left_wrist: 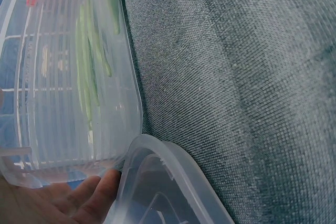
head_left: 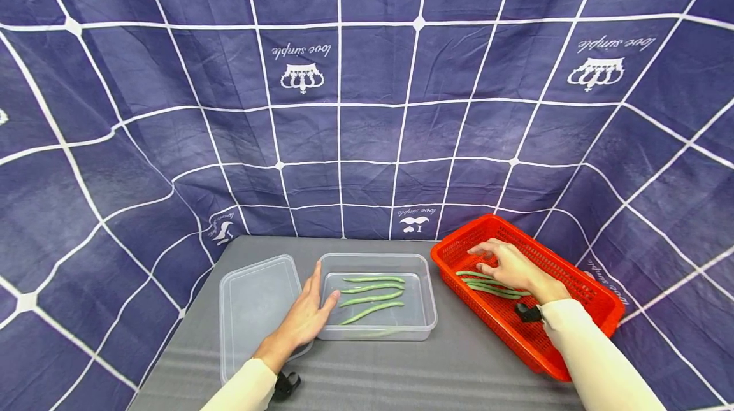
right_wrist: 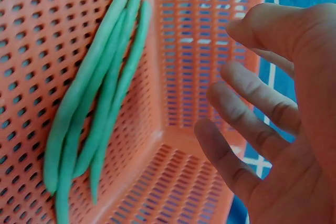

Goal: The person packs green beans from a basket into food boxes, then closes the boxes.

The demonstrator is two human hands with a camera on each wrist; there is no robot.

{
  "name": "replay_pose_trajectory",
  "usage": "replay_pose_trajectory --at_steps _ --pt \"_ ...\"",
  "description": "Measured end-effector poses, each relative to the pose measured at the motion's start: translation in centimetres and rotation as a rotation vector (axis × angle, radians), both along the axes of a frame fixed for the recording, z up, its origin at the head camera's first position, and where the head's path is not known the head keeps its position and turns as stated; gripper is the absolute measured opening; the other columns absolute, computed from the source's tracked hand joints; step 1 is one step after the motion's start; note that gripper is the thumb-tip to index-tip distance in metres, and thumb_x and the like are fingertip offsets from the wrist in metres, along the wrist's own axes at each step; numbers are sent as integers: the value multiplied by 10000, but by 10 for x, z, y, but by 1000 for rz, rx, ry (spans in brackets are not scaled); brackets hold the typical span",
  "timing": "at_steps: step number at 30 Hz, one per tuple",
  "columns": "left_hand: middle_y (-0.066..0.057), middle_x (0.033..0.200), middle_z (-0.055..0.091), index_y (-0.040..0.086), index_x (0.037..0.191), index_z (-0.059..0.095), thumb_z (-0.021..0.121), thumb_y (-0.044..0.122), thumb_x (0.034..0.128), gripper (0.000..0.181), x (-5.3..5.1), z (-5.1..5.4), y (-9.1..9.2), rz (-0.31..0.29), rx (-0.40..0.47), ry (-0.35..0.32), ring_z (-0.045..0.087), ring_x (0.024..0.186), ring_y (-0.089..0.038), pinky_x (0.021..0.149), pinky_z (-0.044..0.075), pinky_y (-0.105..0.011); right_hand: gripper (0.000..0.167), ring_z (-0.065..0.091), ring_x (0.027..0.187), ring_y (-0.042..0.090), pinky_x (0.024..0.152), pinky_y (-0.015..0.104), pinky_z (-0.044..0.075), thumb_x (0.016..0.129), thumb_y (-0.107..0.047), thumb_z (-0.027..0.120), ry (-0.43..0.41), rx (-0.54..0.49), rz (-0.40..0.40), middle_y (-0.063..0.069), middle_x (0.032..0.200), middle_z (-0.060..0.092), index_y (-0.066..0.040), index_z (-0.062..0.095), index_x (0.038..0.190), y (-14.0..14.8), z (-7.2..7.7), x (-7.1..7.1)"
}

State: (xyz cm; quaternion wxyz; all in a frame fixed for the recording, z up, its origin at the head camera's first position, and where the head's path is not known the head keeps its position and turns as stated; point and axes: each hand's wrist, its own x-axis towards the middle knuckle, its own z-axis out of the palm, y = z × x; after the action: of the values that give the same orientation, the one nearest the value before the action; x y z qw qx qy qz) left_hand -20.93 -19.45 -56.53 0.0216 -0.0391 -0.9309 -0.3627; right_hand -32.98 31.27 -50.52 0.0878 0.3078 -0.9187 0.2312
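Note:
Several green beans lie side by side in a clear plastic container. My left hand rests against the container's left wall, fingers extended; in the left wrist view its fingers touch the end wall from outside. Over the red plastic basket hovers my right hand, its fingers apart and loosely bent, holding nothing. Below it, more green beans lie bunched on the basket's perforated floor, as the right wrist view shows.
A translucent lid lies on the grey table, left of the container and partly under my left forearm. Blue cloth with white lines hangs behind and at both sides. The basket stands angled at the right.

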Motion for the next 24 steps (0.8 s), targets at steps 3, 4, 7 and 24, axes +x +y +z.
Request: replay_pose_trajectory --at_steps 3,4,7,24 --pt "-341 1853 354 49 1878 75 572 472 1212 932 0 0 0 2 1 2 427 1702 -558 1390 376 -713 313 783 1001 341 872 420 649 967 -17 909 -4 0 0 125 1197 837 -80 851 1267 6 -6 -2" --pt "-343 1850 356 49 1877 74 572 471 1212 932 0 0 0 2 0 3 428 1699 -563 1388 378 -716 313 784 998 342 874 430 653 966 -21 911 -8 1 -2 132 1195 839 -80 851 1268 8 -8 -3" --pt "-345 1848 359 55 1879 71 570 469 1214 929 0 0 0 1 -1 3 432 1693 -573 1381 382 -724 320 807 1005 346 891 449 668 959 -21 915 -28 -4 -1 156 1199 851 -52 848 1270 13 -13 -4" --pt "-342 1826 394 61 1880 71 578 468 1207 936 -1 -1 0 2 -5 7 467 1671 -567 1372 405 -708 257 807 955 127 869 356 662 1000 -126 904 -222 30 -7 25 1049 874 -41 849 1236 16 -38 -17"
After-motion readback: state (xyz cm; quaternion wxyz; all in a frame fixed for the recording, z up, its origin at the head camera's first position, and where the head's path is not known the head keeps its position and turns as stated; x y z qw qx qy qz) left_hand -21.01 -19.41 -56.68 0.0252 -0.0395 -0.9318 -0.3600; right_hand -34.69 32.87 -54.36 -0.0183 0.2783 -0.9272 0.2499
